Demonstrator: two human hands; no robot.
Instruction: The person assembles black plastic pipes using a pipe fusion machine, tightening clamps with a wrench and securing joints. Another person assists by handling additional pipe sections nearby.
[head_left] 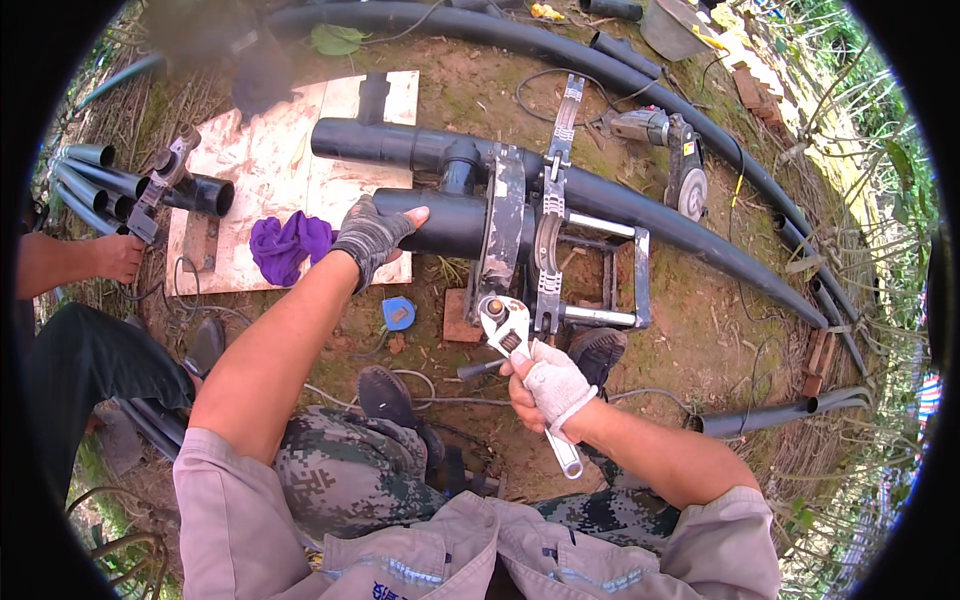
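Observation:
My left hand (372, 242), in a dark grey fingerless glove, is wrapped over the end of a short, thick black plastic pipe (445, 225), thumb along its top. In a whitish fingerless glove, my right hand (550, 385) grips a silver adjustable wrench (506, 325). The wrench's jaws are around a bolt (495, 307) at the near end of a worn metal pipe clamp (506, 210). That clamp encircles the pipes and belongs to a metal frame (640, 275). Beside it a second, silver clamp half (569, 110) stands swung up. A black tee fitting (461, 160) lies beyond the short pipe.
An angle grinder (686, 175) lies at the far right, near long black pipes (520, 38). Purple cloth (285, 245) rests on a pale board (235, 165); a blue tape measure (398, 313) sits nearby. At left, another person's hand (120, 257) holds a metal tool on a pipe. Cables cross the soil.

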